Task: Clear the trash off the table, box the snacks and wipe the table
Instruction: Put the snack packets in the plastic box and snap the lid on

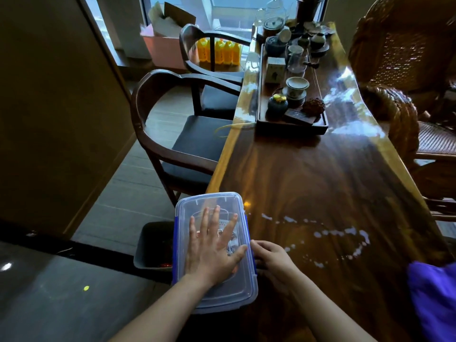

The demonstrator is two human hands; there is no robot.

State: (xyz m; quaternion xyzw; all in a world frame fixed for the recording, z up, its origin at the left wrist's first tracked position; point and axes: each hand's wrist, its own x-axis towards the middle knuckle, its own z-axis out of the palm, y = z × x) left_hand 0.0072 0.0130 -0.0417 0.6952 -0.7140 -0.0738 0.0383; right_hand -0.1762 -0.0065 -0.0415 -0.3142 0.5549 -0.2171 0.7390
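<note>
A clear plastic box (209,201) with a see-through lid and blue side clips sits at the near left edge of the dark wooden table (320,174). Snack packets show dimly through the lid. My left hand (212,248) lies flat on the lid with its fingers spread. My right hand (271,257) is curled against the box's right side at the blue clip. To the right of the box, a trail of white spilled drops (343,233) curves across the tabletop. A purple cloth (434,292) lies at the near right corner.
A dark bin (150,245) stands on the floor just left of the box. A dark tray (291,127) with tea ware fills the table's far end. Two dark wooden chairs (177,134) stand on the left and wicker chairs (404,53) on the right.
</note>
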